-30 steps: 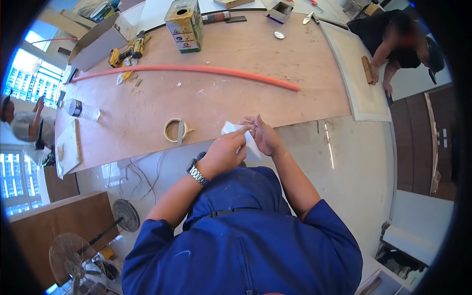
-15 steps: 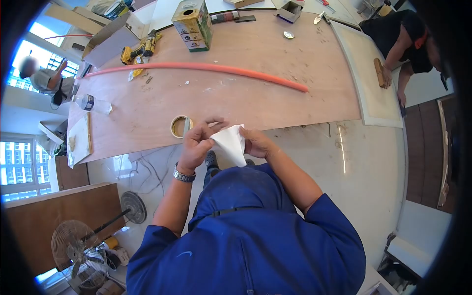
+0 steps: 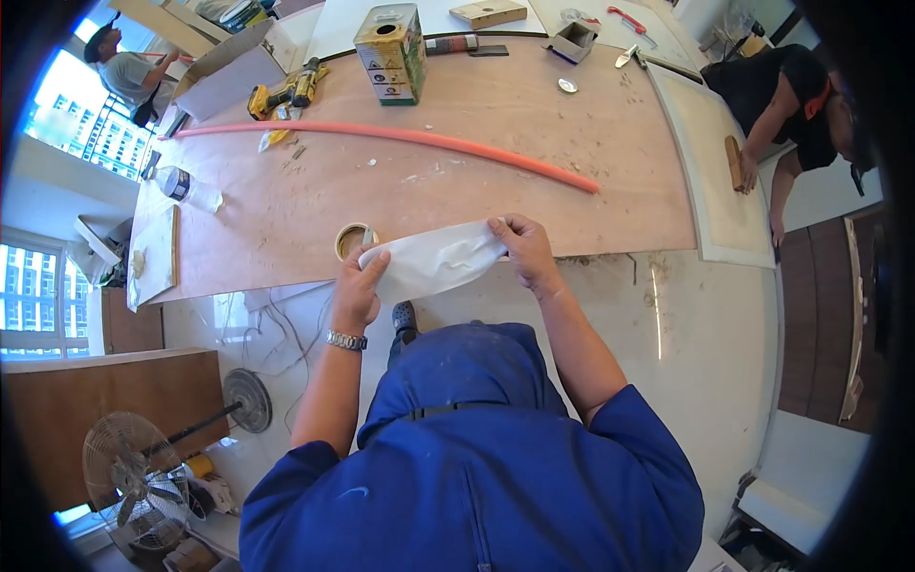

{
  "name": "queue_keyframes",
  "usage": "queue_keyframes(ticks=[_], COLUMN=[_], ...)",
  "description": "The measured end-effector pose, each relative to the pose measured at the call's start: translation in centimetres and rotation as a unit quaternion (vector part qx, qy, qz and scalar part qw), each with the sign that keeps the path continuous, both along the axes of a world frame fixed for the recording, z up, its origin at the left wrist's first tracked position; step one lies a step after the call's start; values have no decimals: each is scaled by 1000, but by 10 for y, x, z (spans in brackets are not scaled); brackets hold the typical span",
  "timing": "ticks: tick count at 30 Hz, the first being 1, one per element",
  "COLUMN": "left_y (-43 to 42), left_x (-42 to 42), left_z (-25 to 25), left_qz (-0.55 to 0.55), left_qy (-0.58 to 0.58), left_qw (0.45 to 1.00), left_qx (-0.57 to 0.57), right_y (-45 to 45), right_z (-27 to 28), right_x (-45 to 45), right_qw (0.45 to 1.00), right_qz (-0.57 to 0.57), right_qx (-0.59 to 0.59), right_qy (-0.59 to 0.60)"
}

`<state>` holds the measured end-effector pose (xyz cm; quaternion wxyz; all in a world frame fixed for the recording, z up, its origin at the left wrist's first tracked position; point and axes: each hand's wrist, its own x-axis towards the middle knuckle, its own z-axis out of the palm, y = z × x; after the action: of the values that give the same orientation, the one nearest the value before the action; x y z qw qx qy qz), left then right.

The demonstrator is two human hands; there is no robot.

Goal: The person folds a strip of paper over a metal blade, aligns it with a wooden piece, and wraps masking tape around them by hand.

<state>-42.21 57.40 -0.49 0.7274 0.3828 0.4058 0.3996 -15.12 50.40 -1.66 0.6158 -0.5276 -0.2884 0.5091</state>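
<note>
A white cloth or tissue [image 3: 437, 259] is stretched between my two hands, over the near edge of the wooden work table [image 3: 286, 210]. My left hand [image 3: 360, 291] pinches its left end between thumb and fingers. At its upper right corner my right hand [image 3: 526, 253] grips the other end. A roll of tape [image 3: 349, 244] lies on the table just beyond my left hand, partly covered by it. Farther back, a long pink-orange tube [image 3: 429, 140] runs across the table.
Behind the tube stand a metal can [image 3: 391, 57] and yellow power drills [image 3: 288, 91]. A plastic bottle [image 3: 195, 188] lies at the left. One person [image 3: 791, 100] leans over a framed panel [image 3: 710, 162] at the right; another [image 3: 129, 76] stands far left. A fan [image 3: 133, 481] is lower left.
The white cloth, bunched and then folded between my hands before, is now spread out wide. My hands have moved apart. The person at the far left has shifted up in view.
</note>
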Motion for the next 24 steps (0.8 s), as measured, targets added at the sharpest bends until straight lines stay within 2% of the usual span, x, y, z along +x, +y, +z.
queue_keyframes(ticks=[4,8,10,13,16,22,24], left_y=[-5,-9,-8,-8,-4,-1,1], left_x=[4,17,21,24,26,30,28], left_z=[-12,-20,-21,-15,-15,-7,-5], left_qz=[30,73,81,85,92,95,70], left_qy=[9,146,252,329,347,329,223], left_qw=[999,981,949,908,887,885,952], left_qx=[8,103,172,247,292,315,198], right_y=[-1,-4,-5,-8,-11,-12,-12], right_z=[-7,-6,-8,-9,-8,-5,-2], right_x=[-2,-9,-10,-7,-6,-4,-1], right_qw=[990,969,956,935,916,921,935], right_qz=[-70,-134,-159,-175,-178,-187,-177], right_qx=[-9,-6,-5,-18,-20,-20,-13], right_qy=[-122,-208,-248,-308,-358,-342,-308])
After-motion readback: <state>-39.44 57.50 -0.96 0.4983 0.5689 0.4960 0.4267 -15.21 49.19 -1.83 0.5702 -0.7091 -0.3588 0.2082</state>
